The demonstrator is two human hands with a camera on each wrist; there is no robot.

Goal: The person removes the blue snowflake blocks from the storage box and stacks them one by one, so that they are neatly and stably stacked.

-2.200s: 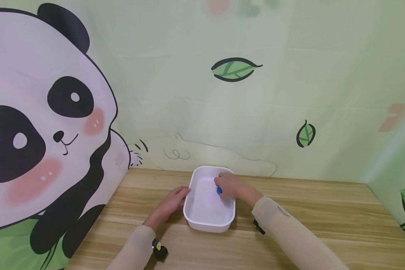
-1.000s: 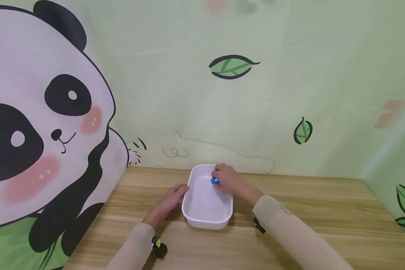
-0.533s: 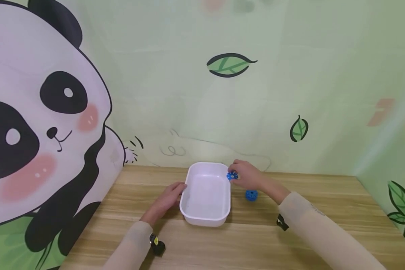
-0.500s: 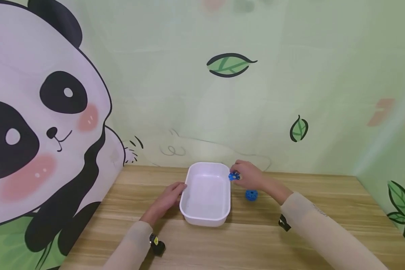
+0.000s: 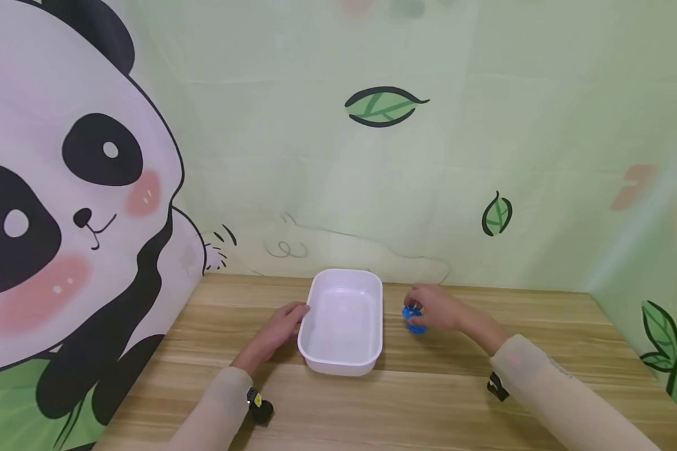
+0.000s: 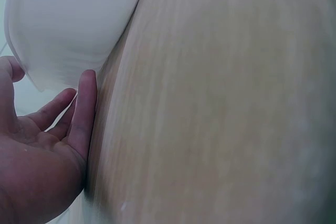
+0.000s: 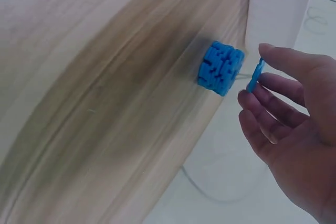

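On the wooden table stands a white rectangular plastic bin (image 5: 341,363). My left hand (image 5: 279,326) rests at the bin's left side, fingers mostly straight. In the left wrist view its thumb meets the rim and its little finger lies along the outer wall (image 6: 79,19). To the right of the bin, my right hand (image 5: 437,307) pinches a thin blue notched building disc (image 7: 255,75) between thumb and fingers. Close below that disc is a short stack of similar blue discs (image 7: 220,69), pressed together on the table. From the head view, the fingers partly cover the stack.
The wooden tabletop (image 5: 338,407) ends at the back against a pale green wall cloth (image 5: 282,156) printed with a panda and leaves. Each sleeve has a black wrist camera (image 5: 261,410) strapped on, low over the table.
My right hand has left the bin's inside, carrying a blue disc over the right rim and down to the stack. The left hand has stayed at the bin's left side.
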